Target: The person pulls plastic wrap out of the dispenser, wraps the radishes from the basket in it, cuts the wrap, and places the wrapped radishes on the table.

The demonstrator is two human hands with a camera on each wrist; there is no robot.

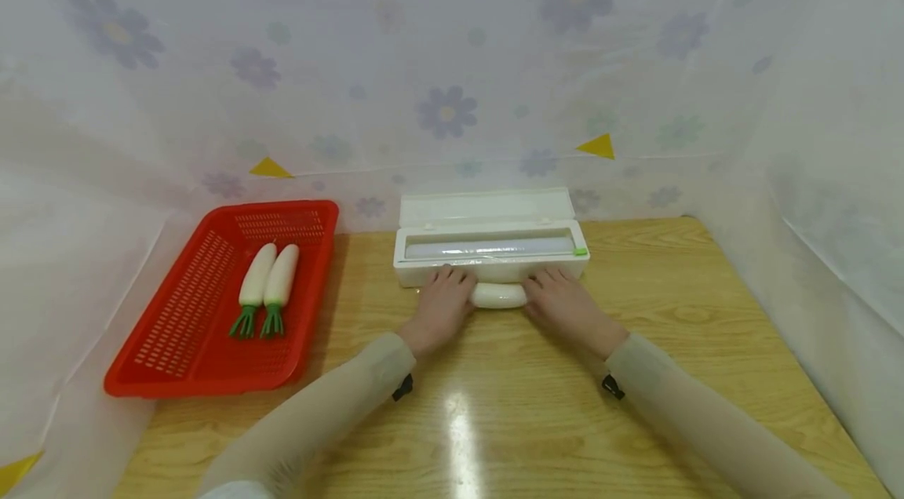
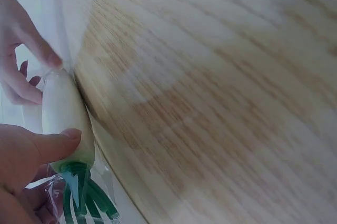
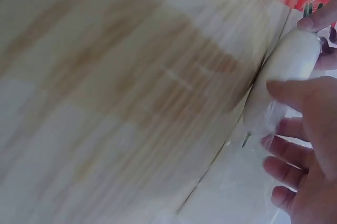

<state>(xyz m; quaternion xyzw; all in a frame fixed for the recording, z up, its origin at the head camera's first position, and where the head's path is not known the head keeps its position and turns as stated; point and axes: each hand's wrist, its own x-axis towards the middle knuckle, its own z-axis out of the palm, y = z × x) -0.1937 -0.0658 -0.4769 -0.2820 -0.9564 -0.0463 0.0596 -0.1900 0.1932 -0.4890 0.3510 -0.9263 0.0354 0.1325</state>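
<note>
A white radish [image 1: 497, 296] with green leaf stalks [image 2: 79, 187] lies crosswise at the front of a white cling film box [image 1: 494, 271]. Clear cling film [image 2: 108, 179] shows around its leafy end and along its body. My left hand [image 1: 445, 303] grips the leafy end, thumb on the near side and fingers behind. At the pointed end, my right hand [image 3: 310, 145] holds the radish with its thumb on top, the other fingers loosely bent beyond it. The box lid [image 1: 487, 206] stands raised, and a film roll [image 1: 487, 248] lies inside.
To the left stands a red plastic basket [image 1: 328, 248] with two more white radishes [image 1: 281, 279] in it. A small green piece [image 1: 581, 252] sits at the box's right end. Behind the wooden table [image 1: 537, 420] hangs a flowered white curtain [image 1: 395, 52].
</note>
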